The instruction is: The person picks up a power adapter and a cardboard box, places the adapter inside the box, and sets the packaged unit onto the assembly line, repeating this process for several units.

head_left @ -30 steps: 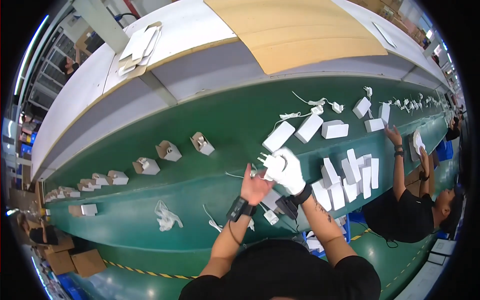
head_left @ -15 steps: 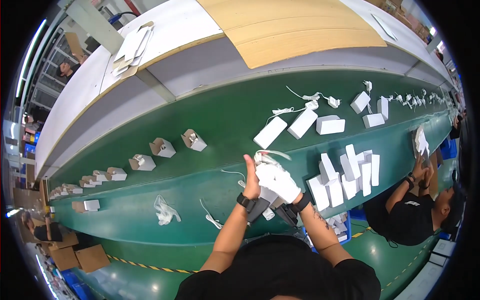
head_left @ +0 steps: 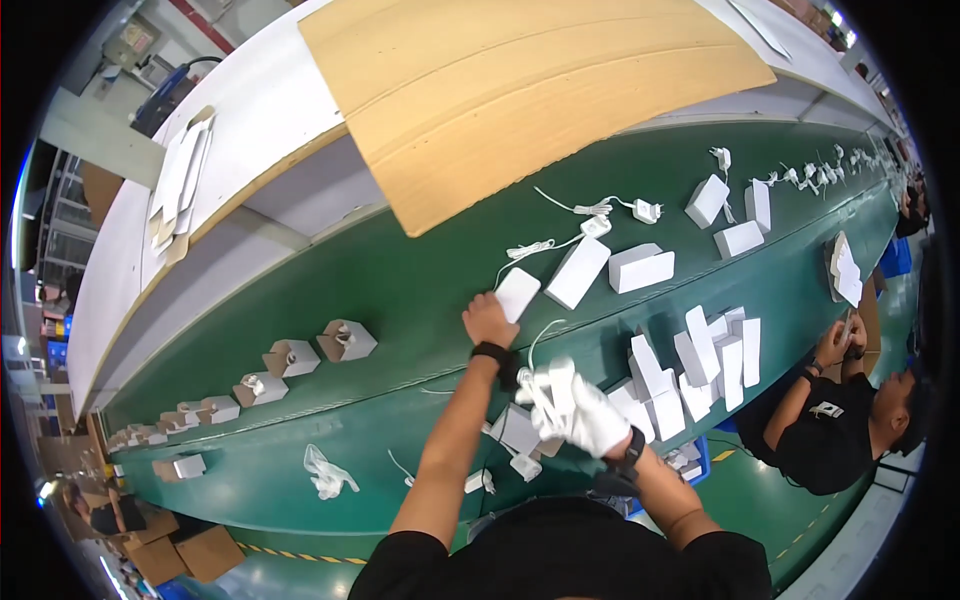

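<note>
My bare left hand [head_left: 490, 320] is closed on the near end of a small white box [head_left: 518, 294] that lies on the green belt. In my right hand [head_left: 592, 418], which wears a white glove, is a white charger with a bundled cable [head_left: 545, 398]; the cable's loose end sticks up. Below that hand lie an open white box [head_left: 515, 428] and another white charger [head_left: 525, 466], partly hidden by my glove and arm. Just beyond my left hand, a second white box [head_left: 578, 273] lies beside a charger with its cable [head_left: 595, 226].
Several open boxes [head_left: 346, 341] line the belt at left. White cartons [head_left: 698, 345] are bunched on the near ledge at right, beside a co-worker [head_left: 835, 425]. A clear plastic bag [head_left: 328, 472] lies at lower left. A cardboard sheet [head_left: 540, 90] overhangs the far shelf.
My left hand has left my right hand and moved forward onto the white box. My right hand has come nearer to me with the charger. The whole view has shifted somewhat.
</note>
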Demonstrator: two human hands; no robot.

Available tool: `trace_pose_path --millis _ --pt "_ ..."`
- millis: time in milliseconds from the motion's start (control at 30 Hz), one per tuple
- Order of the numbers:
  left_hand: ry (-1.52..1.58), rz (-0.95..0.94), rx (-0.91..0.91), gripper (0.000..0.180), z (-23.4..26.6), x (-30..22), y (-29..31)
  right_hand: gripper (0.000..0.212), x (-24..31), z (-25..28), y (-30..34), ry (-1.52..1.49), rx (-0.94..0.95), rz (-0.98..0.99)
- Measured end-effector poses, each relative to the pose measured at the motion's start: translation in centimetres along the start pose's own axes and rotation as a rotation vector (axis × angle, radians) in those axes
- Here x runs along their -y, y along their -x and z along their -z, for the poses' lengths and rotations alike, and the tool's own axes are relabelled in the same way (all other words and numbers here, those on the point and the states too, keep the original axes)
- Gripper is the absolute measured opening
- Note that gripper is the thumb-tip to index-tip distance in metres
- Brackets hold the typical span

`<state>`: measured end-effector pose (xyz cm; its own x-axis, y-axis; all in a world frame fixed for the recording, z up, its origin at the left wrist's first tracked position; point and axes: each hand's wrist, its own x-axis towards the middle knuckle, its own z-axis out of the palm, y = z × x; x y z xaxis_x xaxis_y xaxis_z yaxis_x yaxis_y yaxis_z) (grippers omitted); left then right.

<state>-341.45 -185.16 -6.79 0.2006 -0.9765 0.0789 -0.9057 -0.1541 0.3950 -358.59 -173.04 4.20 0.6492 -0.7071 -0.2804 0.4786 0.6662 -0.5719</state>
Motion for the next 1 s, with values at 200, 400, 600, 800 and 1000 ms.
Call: trace_pose_path --millis 200,400,600,800,1000 --pt "1.202 -0.374 0.756 0.067 3.0 6.7 2.1 0.064 0.2 -1.5 3.4 -0.487 0.421 -0.203" --pt "1.193 -0.519 0.741 0.065 8.5 4.1 8.1 0.071 -1.9 -2.5 3.0 -0.549 0.176 -0.356" --pt "0.862 -0.514 0.729 0.072 10.8 4.8 10.5 0.054 -1.3 0.5 3.9 -0.046 0.074 -0.218" --pt "0.824 -0.597 0.679 0.075 11.0 3.9 12.0 0.039 1.6 0.8 3.7 -0.022 0.052 -0.217" --pt "0.928 -0.431 0.756 0.081 10.2 3.1 13.1 0.039 1.2 0.3 4.0 0.735 0.067 -0.043"
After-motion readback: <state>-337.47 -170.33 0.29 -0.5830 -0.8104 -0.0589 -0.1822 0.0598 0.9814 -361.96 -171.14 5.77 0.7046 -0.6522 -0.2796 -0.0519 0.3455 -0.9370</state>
